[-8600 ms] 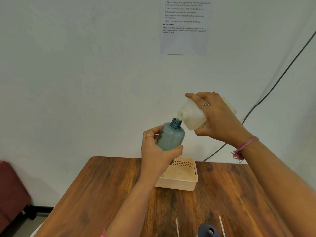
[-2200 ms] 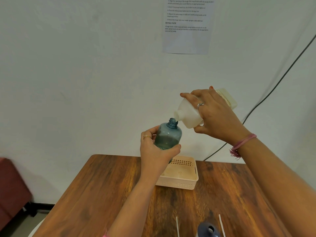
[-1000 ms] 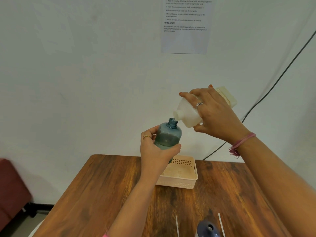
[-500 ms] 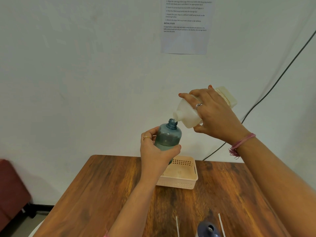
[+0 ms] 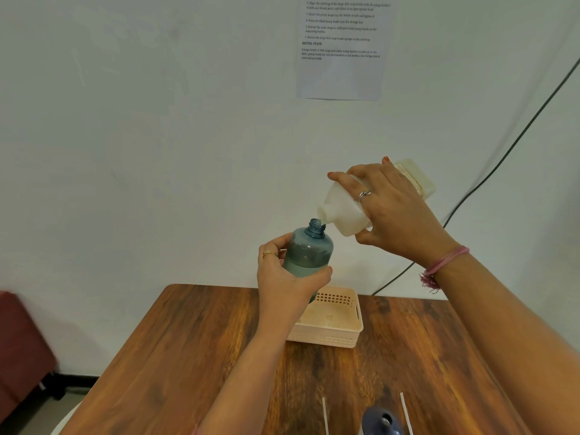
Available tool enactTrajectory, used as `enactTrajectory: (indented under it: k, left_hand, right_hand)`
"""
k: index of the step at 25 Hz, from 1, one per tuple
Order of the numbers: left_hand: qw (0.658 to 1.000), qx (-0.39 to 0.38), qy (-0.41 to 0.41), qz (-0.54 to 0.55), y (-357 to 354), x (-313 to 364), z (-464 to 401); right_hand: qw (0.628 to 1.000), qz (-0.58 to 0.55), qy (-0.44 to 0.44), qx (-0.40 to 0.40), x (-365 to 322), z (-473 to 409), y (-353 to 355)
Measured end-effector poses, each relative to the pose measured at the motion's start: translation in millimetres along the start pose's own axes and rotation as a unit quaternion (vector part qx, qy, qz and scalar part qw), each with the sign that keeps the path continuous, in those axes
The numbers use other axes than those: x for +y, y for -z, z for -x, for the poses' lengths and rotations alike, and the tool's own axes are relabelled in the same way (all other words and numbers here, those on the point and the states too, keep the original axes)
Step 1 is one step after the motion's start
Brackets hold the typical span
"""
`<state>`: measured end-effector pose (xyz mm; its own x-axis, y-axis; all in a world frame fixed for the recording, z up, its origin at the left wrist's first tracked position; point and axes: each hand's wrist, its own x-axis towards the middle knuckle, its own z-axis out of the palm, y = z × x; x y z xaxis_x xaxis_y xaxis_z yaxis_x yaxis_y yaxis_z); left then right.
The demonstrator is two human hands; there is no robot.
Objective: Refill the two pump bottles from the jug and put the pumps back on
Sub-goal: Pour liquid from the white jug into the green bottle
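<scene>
While both hands are raised above the surface, the scene reads as follows.

Left fingers: the left hand is wrapped closed around the lower body of the blue pump bottle, thumb on the near side, a ring on one finger.

Right fingers: the right hand is clamped over the white jug from above, fingers spread along its top, thumb underneath; a ring on one finger and a pink thread band at the wrist.

Blue pump bottle: held nearly upright in the air, neck open with no pump on it, partly filled with pale liquid.

Jug: tilted with its open spout down and to the left, the spout just at the bottle's mouth.

Basket: cream, perforated, standing on the surface below and behind the left hand.

Second bottle: dark blue, open-topped, at the near edge of the view, between two thin white tubes.

Surface: brown wood grain.

Wall: a printed sheet above, a dark cable running down at the right.
</scene>
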<state>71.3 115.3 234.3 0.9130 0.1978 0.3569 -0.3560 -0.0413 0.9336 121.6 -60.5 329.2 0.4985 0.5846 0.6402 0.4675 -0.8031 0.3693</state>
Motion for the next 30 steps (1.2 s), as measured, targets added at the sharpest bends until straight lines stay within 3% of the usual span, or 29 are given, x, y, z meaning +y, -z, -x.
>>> enactTrajectory:
  k: [30]
  left_hand:
    - [1.0,0.005,-0.002,-0.004,0.5,-3.2,-0.8]
  right_hand:
    - [1.0,0.005,0.004,0.002,-1.2,-0.4,-1.2]
